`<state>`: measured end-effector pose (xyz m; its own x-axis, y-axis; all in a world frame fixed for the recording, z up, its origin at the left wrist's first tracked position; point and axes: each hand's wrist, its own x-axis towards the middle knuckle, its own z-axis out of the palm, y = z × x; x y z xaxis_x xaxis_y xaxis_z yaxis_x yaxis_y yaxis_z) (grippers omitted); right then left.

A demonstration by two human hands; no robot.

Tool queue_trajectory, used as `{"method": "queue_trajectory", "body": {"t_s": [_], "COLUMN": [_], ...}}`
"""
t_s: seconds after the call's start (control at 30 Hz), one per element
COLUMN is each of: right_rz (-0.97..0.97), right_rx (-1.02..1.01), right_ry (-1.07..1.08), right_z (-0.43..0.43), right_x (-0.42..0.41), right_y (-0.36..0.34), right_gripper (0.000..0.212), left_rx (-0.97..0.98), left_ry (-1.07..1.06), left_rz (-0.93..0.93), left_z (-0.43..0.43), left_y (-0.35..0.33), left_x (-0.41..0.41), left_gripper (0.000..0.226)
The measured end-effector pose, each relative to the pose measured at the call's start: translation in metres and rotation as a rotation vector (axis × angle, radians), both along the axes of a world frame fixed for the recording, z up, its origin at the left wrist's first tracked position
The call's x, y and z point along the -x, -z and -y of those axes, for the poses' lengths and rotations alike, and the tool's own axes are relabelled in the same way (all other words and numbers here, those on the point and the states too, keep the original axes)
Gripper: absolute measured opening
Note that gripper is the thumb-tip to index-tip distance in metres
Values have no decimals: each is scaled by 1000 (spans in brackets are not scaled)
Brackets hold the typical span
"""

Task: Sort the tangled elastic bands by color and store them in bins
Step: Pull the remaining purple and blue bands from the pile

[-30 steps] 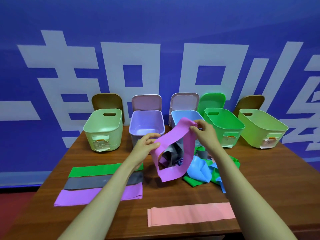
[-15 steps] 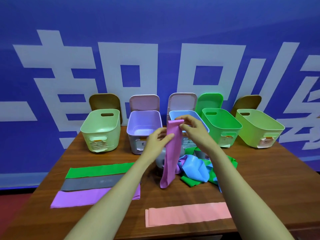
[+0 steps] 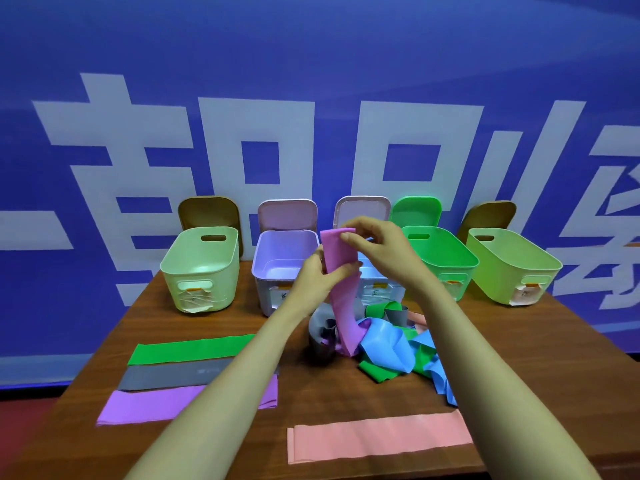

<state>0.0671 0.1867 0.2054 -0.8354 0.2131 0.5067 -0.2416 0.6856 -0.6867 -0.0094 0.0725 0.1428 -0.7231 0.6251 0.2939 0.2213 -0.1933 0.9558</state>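
Your hands and the raised purple band [image 3: 341, 271] blocked most of the blue bin [image 3: 381, 292], which stood between the lilac bin [image 3: 284, 251] and the green bin [image 3: 446, 261]. A green strip [image 3: 190, 348], grey strip [image 3: 173, 374], purple strip [image 3: 149, 405] and pink strip [image 3: 377, 436] lay flat on the table [image 3: 519, 358]. Your left hand [image 3: 313, 275] pinched the band mid-length between thumb and fingers, your right hand [image 3: 377, 247] pinched its top, and its tail trailed into the tangled pile [image 3: 391, 344]; a second earlier it had gaped as an open loop, not this flattened strip.
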Motion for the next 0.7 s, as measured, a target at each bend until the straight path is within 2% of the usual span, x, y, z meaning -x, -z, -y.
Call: {"method": "queue_trajectory", "body": {"t_s": [0.17, 0.3, 0.43, 0.7], "right_rz": [-83, -148, -222, -248], "right_rx": [34, 269, 352, 410], "right_ry": [77, 80, 146, 243], "right_z": [1, -3, -9, -11], "right_x": [8, 8, 5, -3], "right_y": [-19, -34, -49, -42], "right_gripper": [9, 14, 15, 9], "left_rx": [1, 126, 239, 324], "left_ry": [90, 75, 96, 17], "left_rz": [66, 19, -24, -8], "left_z": [-1, 3, 15, 59], "left_y": [3, 21, 41, 75], "left_x": [-6, -1, 2, 19], "left_gripper": [16, 24, 25, 23]}}
